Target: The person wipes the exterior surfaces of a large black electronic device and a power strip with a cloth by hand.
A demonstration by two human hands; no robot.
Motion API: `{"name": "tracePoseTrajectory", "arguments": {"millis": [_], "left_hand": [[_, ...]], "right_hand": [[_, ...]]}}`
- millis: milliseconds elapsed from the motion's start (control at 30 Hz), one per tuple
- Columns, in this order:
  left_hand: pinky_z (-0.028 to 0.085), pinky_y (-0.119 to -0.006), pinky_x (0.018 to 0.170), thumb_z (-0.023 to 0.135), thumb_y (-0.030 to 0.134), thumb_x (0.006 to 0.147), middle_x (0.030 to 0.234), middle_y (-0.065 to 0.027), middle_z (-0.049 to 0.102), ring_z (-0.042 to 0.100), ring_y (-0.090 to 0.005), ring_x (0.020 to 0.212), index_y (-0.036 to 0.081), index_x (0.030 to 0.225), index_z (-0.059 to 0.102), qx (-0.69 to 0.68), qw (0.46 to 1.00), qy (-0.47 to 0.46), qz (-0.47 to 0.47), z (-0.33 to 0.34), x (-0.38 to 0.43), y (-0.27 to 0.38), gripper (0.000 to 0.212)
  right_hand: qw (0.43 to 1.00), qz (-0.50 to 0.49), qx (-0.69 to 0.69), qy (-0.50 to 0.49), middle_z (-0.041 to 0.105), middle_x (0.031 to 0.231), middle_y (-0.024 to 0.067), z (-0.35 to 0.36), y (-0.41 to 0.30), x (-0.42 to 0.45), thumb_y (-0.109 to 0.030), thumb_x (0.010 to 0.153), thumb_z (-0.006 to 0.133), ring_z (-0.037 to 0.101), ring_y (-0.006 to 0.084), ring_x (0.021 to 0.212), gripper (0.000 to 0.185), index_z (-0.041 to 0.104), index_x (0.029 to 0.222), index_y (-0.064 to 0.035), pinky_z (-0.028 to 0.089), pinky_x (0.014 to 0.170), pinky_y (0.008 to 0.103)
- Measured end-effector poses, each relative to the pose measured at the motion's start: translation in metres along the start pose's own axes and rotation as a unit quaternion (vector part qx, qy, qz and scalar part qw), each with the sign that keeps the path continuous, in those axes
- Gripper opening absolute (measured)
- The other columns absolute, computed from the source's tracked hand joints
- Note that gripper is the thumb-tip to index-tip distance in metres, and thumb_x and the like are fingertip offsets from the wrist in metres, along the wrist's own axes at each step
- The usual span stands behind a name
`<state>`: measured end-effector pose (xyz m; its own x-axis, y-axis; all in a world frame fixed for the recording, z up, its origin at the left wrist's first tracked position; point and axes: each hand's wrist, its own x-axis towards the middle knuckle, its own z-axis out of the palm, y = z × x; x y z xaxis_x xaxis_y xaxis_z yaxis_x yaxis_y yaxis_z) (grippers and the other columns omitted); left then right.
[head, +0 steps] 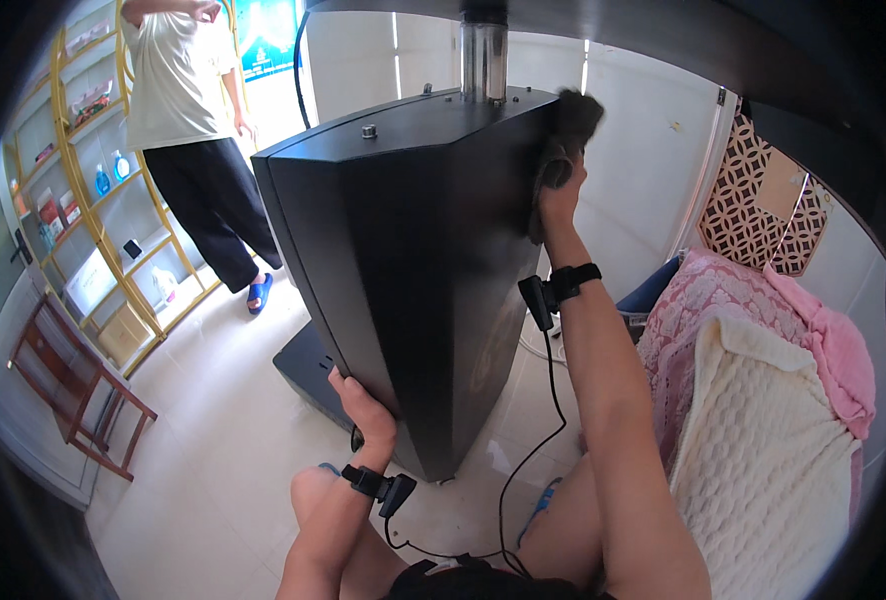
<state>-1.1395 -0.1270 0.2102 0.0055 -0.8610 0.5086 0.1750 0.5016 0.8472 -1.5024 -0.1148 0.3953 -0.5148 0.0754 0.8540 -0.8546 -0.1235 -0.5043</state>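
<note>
A tall black cabinet (401,247) with angled sides stands right in front of me. From its top rises a shiny metal post (484,60), and a small silver knob (369,131) sits near the front left corner. My right hand (565,187) holds a dark grey cloth (581,116) against the upper right side of the cabinet; the fingers are partly hidden by it. Low on the left, my left hand (364,409) grips the cabinet's edge, with most fingers out of sight behind it. Black straps with small devices (371,480) circle both wrists, and thin cables run from them.
A person (180,90) stands at the far left beside a gold-framed shelf (86,217) with bottles and boxes. A wooden chair (75,375) is by the left wall. A cream quilted blanket (750,442) and pink covers (728,292) lie at right. A dark panel (638,30) overhangs the post.
</note>
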Motion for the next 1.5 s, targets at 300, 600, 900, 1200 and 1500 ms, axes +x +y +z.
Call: {"name": "tracePoseTrajectory", "arguments": {"millis": [300,600,900,1200,1500], "left_hand": [[0.033,-0.031,0.096,0.026,0.030,0.101,0.114,-0.0112,0.049,0.044,-0.0193,0.108,0.001,0.124,0.040,0.006,1.000,0.014,-0.019,-0.005,0.003,0.000,0.039],[0.037,-0.036,0.093,0.031,0.024,0.096,0.111,-0.0214,0.051,0.051,-0.0328,0.103,-0.005,0.123,0.041,-0.001,1.000,0.023,-0.001,0.000,0.002,-0.001,0.041],[0.039,-0.037,0.089,0.031,0.023,0.096,0.109,-0.0248,0.052,0.052,-0.0365,0.102,-0.002,0.123,0.040,0.020,1.000,0.000,-0.019,-0.009,0.003,0.017,0.038],[0.039,-0.037,0.090,0.032,0.020,0.097,0.109,-0.0238,0.053,0.054,-0.0354,0.100,0.000,0.124,0.039,0.061,0.994,-0.039,-0.082,-0.012,0.007,0.027,0.034],[0.040,-0.038,0.088,0.032,0.024,0.098,0.107,-0.0234,0.053,0.054,-0.0362,0.099,0.001,0.123,0.039,0.106,0.991,-0.058,-0.058,-0.019,0.006,0.026,0.035]], "right_hand": [[0.993,0.113,-0.025,-0.023,0.054,0.116,0.0274,-0.044,0.009,-0.237,-0.021,0.087,0.055,0.049,0.0401,0.111,0.045,0.047,0.124,0.0030,0.036,0.096,0.0449],[0.680,0.690,0.226,-0.104,0.059,0.117,0.0123,-0.129,0.007,-0.513,-0.029,0.092,0.050,0.054,0.0285,0.107,0.040,0.055,0.119,-0.0009,0.041,0.095,0.0367],[0.711,0.634,0.286,-0.105,0.053,0.125,0.0065,-0.112,0.009,-0.477,-0.043,0.094,0.042,0.050,0.0263,0.112,0.048,0.049,0.127,-0.0086,0.039,0.099,0.0392],[0.910,0.353,0.095,-0.198,0.029,0.141,0.0201,-0.109,-0.110,-0.319,-0.015,0.097,0.043,0.034,0.0302,0.127,0.048,0.027,0.139,0.0010,0.028,0.106,0.0370],[0.972,0.112,0.008,-0.208,0.025,0.142,0.0222,-0.104,-0.193,-0.255,-0.016,0.094,0.048,0.026,0.0342,0.133,0.058,0.021,0.141,0.0052,0.019,0.108,0.0433]]}}
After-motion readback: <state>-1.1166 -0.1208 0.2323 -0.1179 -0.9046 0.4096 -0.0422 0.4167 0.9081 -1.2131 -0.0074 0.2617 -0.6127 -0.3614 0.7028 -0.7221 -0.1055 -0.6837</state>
